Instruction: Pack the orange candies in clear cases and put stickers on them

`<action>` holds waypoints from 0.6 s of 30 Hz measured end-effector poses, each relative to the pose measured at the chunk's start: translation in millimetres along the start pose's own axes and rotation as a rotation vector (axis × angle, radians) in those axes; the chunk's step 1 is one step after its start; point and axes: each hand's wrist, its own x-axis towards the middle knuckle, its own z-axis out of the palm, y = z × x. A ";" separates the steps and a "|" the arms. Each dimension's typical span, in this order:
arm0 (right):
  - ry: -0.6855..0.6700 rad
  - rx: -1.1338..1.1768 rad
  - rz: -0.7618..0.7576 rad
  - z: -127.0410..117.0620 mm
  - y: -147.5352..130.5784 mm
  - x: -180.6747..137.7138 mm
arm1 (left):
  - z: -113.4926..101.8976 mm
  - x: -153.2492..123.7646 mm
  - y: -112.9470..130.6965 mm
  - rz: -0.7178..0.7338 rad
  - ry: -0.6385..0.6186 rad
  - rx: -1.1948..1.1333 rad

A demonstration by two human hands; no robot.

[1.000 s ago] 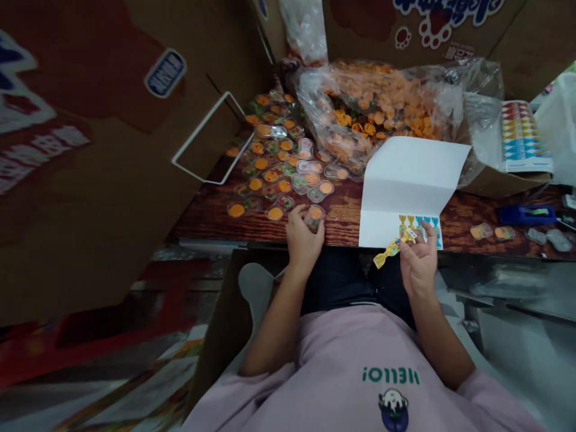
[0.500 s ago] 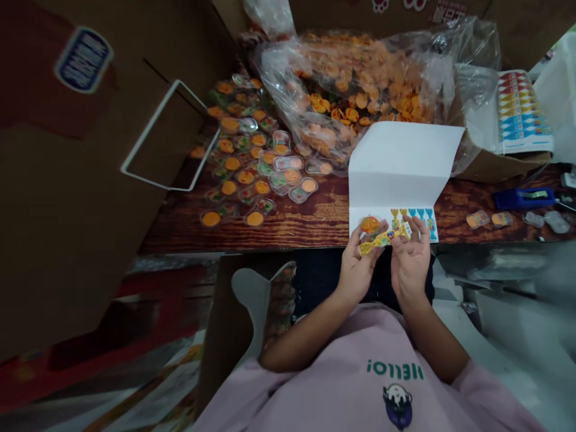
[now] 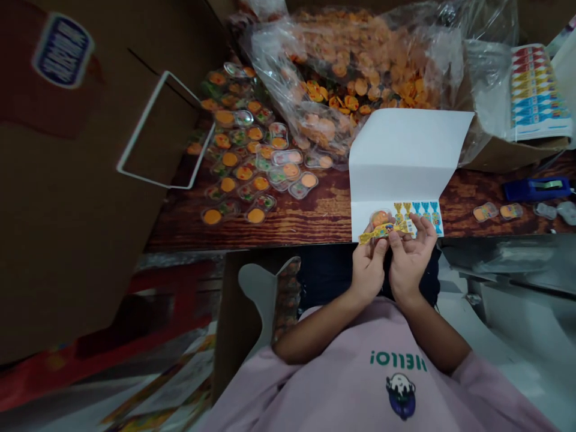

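Over the table's front edge, my left hand [image 3: 368, 267] is closed on a small clear plastic case [image 3: 380, 217] with an orange disc inside. A yellow candy-shaped sticker [image 3: 382, 230] lies across the case, covering part of it. My right hand [image 3: 411, 264] has its thumb against the sticker near its right end, where a white barcode patch shows; its other fingers are partly raised. Under the hands is a white folded sticker sheet [image 3: 409, 153], its lower strip bearing yellow and blue candy-shaped stickers [image 3: 423, 211].
Many filled clear cases [image 3: 256, 215] lie loosely on the left. Behind is a big clear bag [image 3: 288, 72] of orange discs. Rightward are two cases [image 3: 485, 211], a blue tape dispenser [image 3: 535, 189] and a carton [image 3: 499, 153] topped with sticker sheets [image 3: 537, 90]. A cardboard box [image 3: 67, 198] rises at far left.
The yellow sticker has come down across the case, and both thumbs now lie close together at it. The whole view has shifted slightly.
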 end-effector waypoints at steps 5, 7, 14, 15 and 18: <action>0.031 -0.039 -0.049 6.9 1.5 -1.3 | 2.0 -0.1 3.5 0.025 0.063 0.105; 0.038 -0.071 -0.081 8.8 2.8 -0.8 | 2.7 1.2 5.1 0.047 0.081 0.139; -0.037 -0.165 0.006 -9.9 12.8 14.0 | -8.4 9.3 5.0 0.163 0.107 0.160; -0.117 -0.108 0.034 -15.2 14.0 18.3 | -10.3 10.1 5.4 0.186 0.101 0.172; -0.347 0.035 0.082 -30.2 14.8 30.2 | -14.0 10.7 8.6 0.182 0.059 0.204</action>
